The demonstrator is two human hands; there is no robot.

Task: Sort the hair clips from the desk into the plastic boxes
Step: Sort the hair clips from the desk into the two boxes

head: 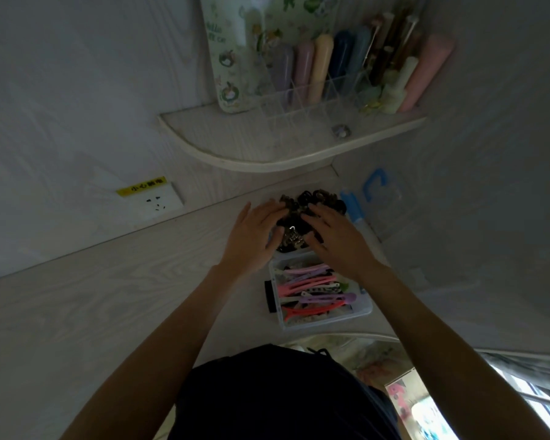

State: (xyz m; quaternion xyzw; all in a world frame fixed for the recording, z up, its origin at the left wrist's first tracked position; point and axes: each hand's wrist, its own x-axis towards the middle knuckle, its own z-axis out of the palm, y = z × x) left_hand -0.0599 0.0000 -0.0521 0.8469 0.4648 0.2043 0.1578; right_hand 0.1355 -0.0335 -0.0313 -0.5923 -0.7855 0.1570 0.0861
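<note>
Above my hands I see a corner shelf (235,144) with a clear organizer (311,100) of pastel tubes, and a wall socket (161,203) at middle left. Mid-frame on the counter (92,296), left hand (254,236) and right hand (340,239), fingers spread, press a pile of dark hair clips (311,201). Just below, a clear plastic box (359,312) holds pink and purple clips (311,289).

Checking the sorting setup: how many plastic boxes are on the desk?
2: one near box holding pastel clips, one beyond it under both hands, filled with dark clips. Others may be hidden.
</note>
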